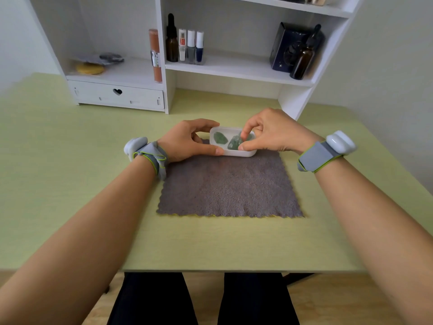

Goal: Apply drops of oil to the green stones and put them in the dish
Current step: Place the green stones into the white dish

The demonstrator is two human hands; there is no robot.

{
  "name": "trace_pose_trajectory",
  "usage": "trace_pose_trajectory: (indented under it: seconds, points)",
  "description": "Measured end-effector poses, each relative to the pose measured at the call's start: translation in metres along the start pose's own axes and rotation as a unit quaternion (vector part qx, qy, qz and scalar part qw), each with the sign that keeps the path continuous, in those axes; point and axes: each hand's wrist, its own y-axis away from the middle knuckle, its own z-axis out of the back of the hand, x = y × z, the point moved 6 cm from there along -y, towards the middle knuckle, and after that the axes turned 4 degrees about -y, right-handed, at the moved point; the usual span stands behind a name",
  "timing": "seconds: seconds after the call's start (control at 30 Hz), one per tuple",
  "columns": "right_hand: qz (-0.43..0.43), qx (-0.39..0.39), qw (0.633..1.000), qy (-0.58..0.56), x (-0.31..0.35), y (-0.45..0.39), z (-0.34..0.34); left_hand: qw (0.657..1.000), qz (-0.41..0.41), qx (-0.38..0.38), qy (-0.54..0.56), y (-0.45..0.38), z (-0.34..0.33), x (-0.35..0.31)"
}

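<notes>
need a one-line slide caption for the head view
Left hand steadies the white dish on a grey cloth while the right hand pinches a green stone inside it.

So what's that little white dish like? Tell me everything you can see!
The white dish is a small, shallow rectangular tray with rounded corners; it looks like plastic. It sits flat on the far edge of the grey cloth. Green stones lie inside. The left hand grips its left end, thumb on the near rim. The right hand reaches in from the right and pinches one stone.
</notes>
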Motion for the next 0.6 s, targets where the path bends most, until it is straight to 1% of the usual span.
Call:
trace_pose_trajectory:
  seconds: [0.1, 0.3, 0.6]
  points:
    - [0.000, 0.017, 1.000, 0.013, 0.0011, 0.0007, 0.0007, 1.000, 0.001, 0.001, 0.005, -0.0001, -0.0005, -0.0007]
    - [0.013, 0.024, 0.999, 0.026, 0.0017, -0.0003, 0.0009, 1.000, -0.001, 0.002, -0.002, 0.0010, -0.0004, -0.0021]
    - [0.022, 0.035, 0.999, 0.002, -0.0023, 0.0008, -0.0011, 1.000, -0.001, 0.000, 0.001, 0.0012, -0.0007, -0.0032]
